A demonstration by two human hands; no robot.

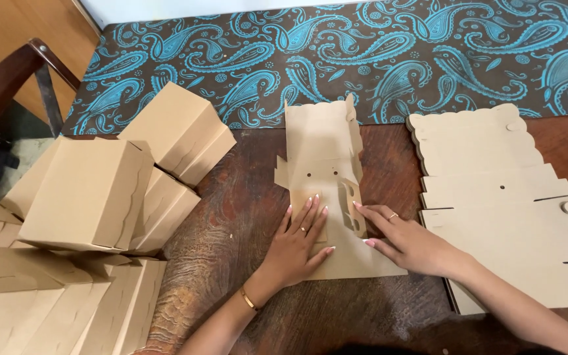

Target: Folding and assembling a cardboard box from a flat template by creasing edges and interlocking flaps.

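A flat die-cut cardboard box blank point(320, 141) lies lengthwise in the middle of the dark wooden table point(231, 217). Its right side flap is partly raised. My left hand point(300, 240) presses flat on the near part of the blank, fingers spread. My right hand point(405, 240) rests beside it, its fingertips touching the raised right flap point(350, 207). Neither hand grips anything.
A stack of flat blanks point(494, 190) lies at the right. Several folded cardboard boxes point(87, 194) are piled at the left, reaching the table's near-left corner. A wooden chair back point(8, 79) stands far left. A blue paisley rug point(363, 52) covers the floor beyond.
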